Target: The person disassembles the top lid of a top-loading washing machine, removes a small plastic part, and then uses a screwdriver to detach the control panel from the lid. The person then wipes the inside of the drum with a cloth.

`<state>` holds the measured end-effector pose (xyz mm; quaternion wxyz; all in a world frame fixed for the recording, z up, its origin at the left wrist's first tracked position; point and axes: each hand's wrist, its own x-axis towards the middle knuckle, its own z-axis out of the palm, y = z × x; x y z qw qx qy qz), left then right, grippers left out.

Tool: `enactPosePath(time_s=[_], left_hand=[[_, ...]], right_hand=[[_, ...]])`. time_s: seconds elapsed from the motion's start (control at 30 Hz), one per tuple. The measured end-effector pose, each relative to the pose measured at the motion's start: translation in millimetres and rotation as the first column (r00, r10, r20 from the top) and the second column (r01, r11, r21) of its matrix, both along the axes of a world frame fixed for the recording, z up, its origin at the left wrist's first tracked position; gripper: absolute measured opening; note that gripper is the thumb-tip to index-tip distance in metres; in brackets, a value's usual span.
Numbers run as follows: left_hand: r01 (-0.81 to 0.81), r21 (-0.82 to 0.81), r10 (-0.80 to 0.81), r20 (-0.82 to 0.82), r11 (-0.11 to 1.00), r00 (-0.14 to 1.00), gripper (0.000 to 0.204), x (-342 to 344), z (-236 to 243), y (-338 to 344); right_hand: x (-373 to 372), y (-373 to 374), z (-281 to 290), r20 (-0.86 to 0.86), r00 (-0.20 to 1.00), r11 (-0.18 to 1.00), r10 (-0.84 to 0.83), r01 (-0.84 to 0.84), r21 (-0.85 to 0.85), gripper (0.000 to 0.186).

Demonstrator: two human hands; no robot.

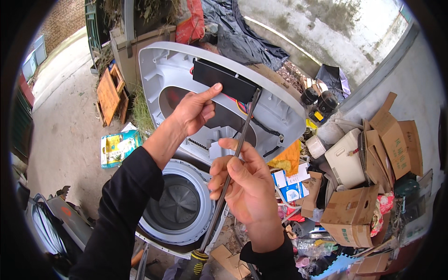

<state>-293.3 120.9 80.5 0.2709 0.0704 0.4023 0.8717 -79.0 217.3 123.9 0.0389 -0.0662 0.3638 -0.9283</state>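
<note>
A flat black box [224,79] sits inside the raised grey washing machine lid panel [280,105], with coloured wires below it. My left hand [193,112] grips the box's lower edge, thumb on its face and the other fingers curled. A long-shafted screwdriver [218,212] slants upward from its yellow-and-black handle at the lower edge, its far end by the box's right corner. Around the middle of its shaft, my right hand [245,186] is loosely closed, thumb and fingers bent. Below the panel stands the washing machine's round drum [179,200].
Cardboard boxes [350,214], a cream plastic case [346,158] and mixed scrap crowd the right side. A colourful bag [120,148] and wooden frame [109,95] lie on the concrete at left. Black sheeting [242,39] is heaped behind the panel.
</note>
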Motion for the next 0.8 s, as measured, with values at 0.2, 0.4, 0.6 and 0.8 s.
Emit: enactPosePath(time_s=[0.2, 0.4, 0.6, 0.8], left_hand=[[-0.008, -0.011, 0.008, 0.009, 1.0, 1.0, 0.045, 3.6, 2.8, 0.6], [-0.017, 0.001, 0.017, 0.011, 1.0, 1.0, 0.047, 6.4, 2.0, -1.0], [-0.027, 0.009, 0.027, 0.011, 1.0, 1.0, 0.048, 9.1, 3.1, -1.1], [-0.043, 0.024, 0.043, 0.009, 0.999, 0.999, 0.047, 9.3, 2.9, -0.3]], right_hand=[[-5.5, 7.7, -11.0, 0.022, 0.999, 0.996, -0.029, 0.027, 0.085, 0.05], [-5.0, 17.0, 2.8, 0.007, 0.999, 0.991, 0.037, -0.038, 0.127, 0.064], [-4.5, 22.6, 12.0, 0.0, 0.991, 0.989, 0.132, -0.132, 0.061, 0.067], [-7.4, 28.8, -1.5, -0.064, 0.978, 0.976, 0.196, -0.202, -0.087, 0.06]])
